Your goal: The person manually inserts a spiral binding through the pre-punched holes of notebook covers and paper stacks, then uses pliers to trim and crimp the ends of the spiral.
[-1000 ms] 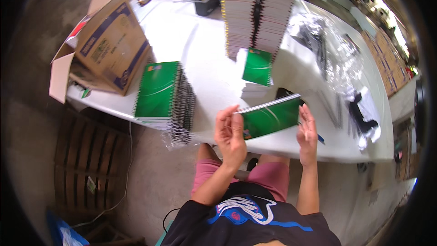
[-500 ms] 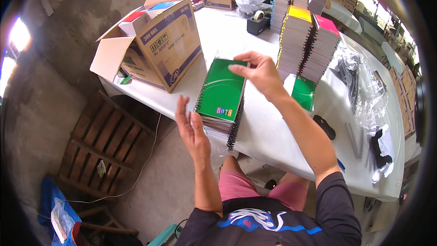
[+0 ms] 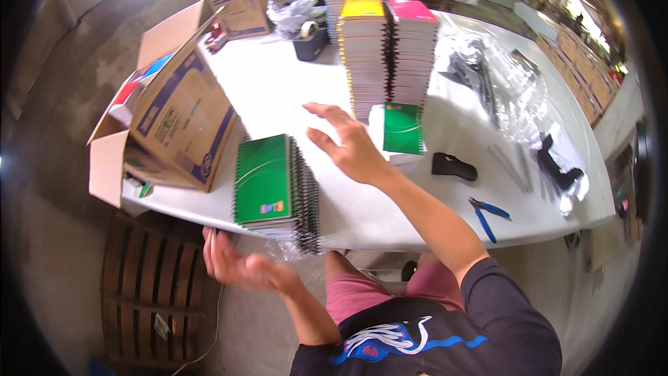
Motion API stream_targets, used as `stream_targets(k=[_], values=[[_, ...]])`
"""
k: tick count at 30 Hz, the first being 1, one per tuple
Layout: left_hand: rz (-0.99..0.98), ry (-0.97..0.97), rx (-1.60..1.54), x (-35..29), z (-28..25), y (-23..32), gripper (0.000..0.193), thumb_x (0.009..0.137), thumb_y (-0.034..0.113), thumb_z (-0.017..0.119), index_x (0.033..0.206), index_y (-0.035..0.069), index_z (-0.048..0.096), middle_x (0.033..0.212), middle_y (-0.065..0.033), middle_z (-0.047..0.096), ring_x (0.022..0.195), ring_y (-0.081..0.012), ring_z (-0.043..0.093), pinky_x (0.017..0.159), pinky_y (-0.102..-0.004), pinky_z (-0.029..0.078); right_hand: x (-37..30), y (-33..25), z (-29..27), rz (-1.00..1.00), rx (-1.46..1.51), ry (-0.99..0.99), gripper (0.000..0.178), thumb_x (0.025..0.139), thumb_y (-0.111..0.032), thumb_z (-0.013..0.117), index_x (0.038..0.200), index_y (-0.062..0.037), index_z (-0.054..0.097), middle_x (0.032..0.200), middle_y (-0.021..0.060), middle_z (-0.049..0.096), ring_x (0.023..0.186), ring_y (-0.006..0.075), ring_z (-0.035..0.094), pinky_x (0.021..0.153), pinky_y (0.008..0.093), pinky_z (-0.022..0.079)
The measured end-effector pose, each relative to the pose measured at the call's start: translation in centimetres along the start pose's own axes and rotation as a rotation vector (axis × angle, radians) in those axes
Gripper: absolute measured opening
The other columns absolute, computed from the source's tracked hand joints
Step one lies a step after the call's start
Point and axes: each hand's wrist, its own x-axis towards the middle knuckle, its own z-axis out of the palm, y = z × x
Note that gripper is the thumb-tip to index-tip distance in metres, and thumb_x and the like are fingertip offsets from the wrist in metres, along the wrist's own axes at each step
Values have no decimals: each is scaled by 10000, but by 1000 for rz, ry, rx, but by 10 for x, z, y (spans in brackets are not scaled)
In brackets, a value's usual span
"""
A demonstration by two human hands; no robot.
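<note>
White table (image 3: pixel 362 216) has lots of stuff on it. I see green notebooks (image 3: pixel 263 174) piled at its near edge, left side, rt. of a big box (image 3: pixel 182 118). R hand (image 3: pixel 346 145) is empty, fingers apart, up past the pile's far rt. corner. L hand (image 3: pixel 243 261) is blurry, looks loose & empty, nr. the pile's front.

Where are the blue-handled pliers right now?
In the head view, the pliers lie on the white table near its front edge, right of the right forearm, below a black object.
</note>
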Motion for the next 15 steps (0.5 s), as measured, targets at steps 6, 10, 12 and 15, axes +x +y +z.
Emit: stream_targets(k=[6,10,12,15], values=[[401,-832,-594,-28,50,101,519,780,161,712,1236,22,506,1241,-181,482,1057,-296,583,849,-399,508,-103,63,-180,385,-459,273,251,817,-97,639,1065,-61,646,1094,136,627,1056,299,581,902,377,456],[332,-1203,-342,-65,137,84,668,643,129,791,1263,148,544,1291,-114,486,1192,-306,487,964,-403,436,-182,115,-286,644,-1046,122,281,800,-138,659,1074,-74,652,1078,121,615,1023,334,568,872,420,461],[379,-1295,-158,-65,166,63,680,633,123,789,1266,141,541,1305,-113,487,1162,-313,505,951,-403,443,-199,124,-302,678,-1089,65,284,787,-154,675,1061,-82,659,1068,115,610,1012,337,561,864,433,459],[209,-1488,-168,-53,191,51,547,610,132,793,1129,71,632,1120,-111,618,952,-293,620,846,-371,491,-215,135,-311,642,-1115,-12,225,792,-148,671,1007,-83,670,1050,101,609,1017,317,555,856,432,455]])
